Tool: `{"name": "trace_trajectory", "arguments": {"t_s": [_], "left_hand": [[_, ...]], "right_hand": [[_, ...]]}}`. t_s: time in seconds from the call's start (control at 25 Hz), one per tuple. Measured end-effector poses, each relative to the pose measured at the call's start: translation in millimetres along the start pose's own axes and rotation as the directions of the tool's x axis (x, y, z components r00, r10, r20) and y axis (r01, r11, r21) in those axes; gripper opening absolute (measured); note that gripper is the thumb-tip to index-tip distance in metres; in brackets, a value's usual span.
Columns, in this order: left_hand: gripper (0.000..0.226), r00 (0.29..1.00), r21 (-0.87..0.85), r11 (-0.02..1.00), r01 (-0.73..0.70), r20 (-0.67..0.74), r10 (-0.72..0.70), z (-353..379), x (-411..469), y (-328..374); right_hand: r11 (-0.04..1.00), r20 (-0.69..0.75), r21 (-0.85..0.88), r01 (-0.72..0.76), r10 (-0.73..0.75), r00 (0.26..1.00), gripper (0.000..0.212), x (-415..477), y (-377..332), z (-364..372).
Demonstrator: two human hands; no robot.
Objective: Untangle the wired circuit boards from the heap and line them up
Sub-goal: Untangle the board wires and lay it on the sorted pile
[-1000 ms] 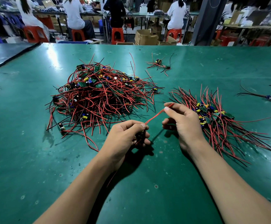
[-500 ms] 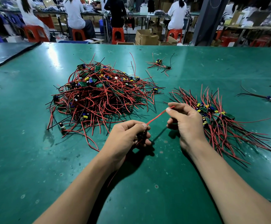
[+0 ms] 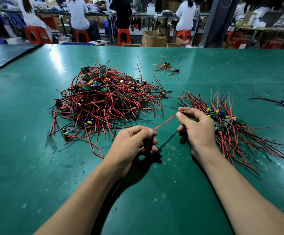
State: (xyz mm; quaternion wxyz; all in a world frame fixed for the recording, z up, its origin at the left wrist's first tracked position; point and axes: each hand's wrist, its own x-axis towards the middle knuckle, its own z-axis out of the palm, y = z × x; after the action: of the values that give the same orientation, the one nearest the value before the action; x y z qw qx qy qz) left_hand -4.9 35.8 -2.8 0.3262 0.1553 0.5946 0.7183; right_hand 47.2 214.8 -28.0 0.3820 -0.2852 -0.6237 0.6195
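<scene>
A green counter [image 3: 36,167] fills the foreground of a workshop. Beyond its far edge, people in white tops sit on red stools [image 3: 123,36] at other benches, with an open cardboard box [image 3: 153,38] on the floor.

The heap [image 3: 104,102] of tangled red and black wires and small green boards lies left of centre on the counter. To the right lies a flatter bundle [image 3: 236,133], its boards gathered together and its wires fanned out to both sides. A few loose pieces [image 3: 167,66] sit farther back, and a single one [image 3: 283,102] lies near the right edge.

Both hands hover over the counter, just in front of the gap between the heap and the bundle. The left hand [image 3: 132,141] has its fingers curled around a small board [image 3: 148,141], mostly hidden in the grip. A red wire [image 3: 165,122] runs taut from that grip up and to the right. The right hand [image 3: 197,128] pinches the wire's far end between thumb and forefinger, with its other fingers curled loosely underneath. This hand is just beside the bundle's near edge. The held board is clear of the heap, apart from its nearest wires.
</scene>
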Motion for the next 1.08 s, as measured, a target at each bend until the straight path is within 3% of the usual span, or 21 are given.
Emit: {"name": "trace_trajectory", "arguments": {"t_s": [0.6, 0.88, 1.08], "left_hand": [[0.018, 0.999, -0.046, 0.999, 0.019, 0.035, -0.018, -2.4, 3.9, -1.4], [0.013, 0.999, -0.049, 0.999, 0.019, 0.038, -0.017, -3.5, 5.9, -4.2], [0.012, 0.999, -0.063, 0.998, 0.015, 0.039, -0.012, -4.8, 6.2, -5.7]], "right_hand": [[0.908, 0.088, 0.299, -0.292, 0.279, 0.956, 0.011, 5.3, -20.5, -7.9], [0.930, 0.100, 0.252, -0.268, 0.250, 0.963, 0.003, 2.9, -19.4, -7.6], [0.942, 0.099, 0.234, -0.240, 0.223, 0.970, 0.009, 1.2, -17.0, -7.6]]}}
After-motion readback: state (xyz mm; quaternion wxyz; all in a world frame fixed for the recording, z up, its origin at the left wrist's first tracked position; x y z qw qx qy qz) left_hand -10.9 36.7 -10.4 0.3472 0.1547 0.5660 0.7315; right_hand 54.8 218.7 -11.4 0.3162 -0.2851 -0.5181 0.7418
